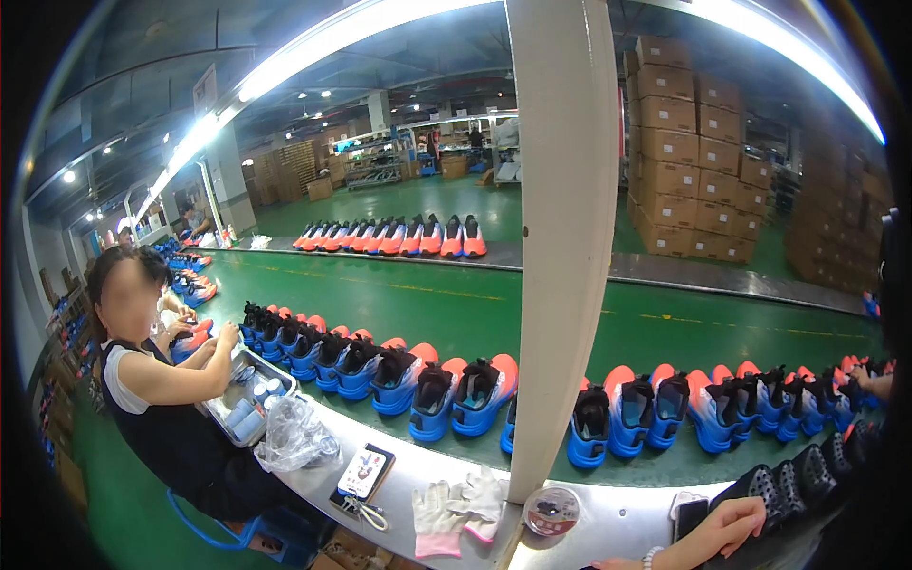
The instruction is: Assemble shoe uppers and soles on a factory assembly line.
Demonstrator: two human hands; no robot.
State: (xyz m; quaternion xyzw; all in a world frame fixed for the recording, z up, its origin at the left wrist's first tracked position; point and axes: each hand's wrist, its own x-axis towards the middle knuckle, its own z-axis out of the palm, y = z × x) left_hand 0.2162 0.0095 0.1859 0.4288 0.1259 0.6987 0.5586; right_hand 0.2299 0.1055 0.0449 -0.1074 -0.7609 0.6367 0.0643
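I see the shoes standing in a long row on the green surface just beyond the desk: bright blue at the heel, black around the collar, orange-red at the toe, with toes pointing away from me. Nearer, at the lower right, a row of dark pieces dotted with holes lies beside the wearer's left hand, which wears a pale beaded bracelet. Its fingers are loosely bent; I cannot tell how far they open or whether they hold anything, because their undersides are turned from me. Nor can I tell whether the hand touches the dark pieces. The right hand is out of my view. A phone sits partly behind the left hand. The pale post covers part of the shoe row, and toward the right edge the shoes crowd together, where another person's hand is cut off.
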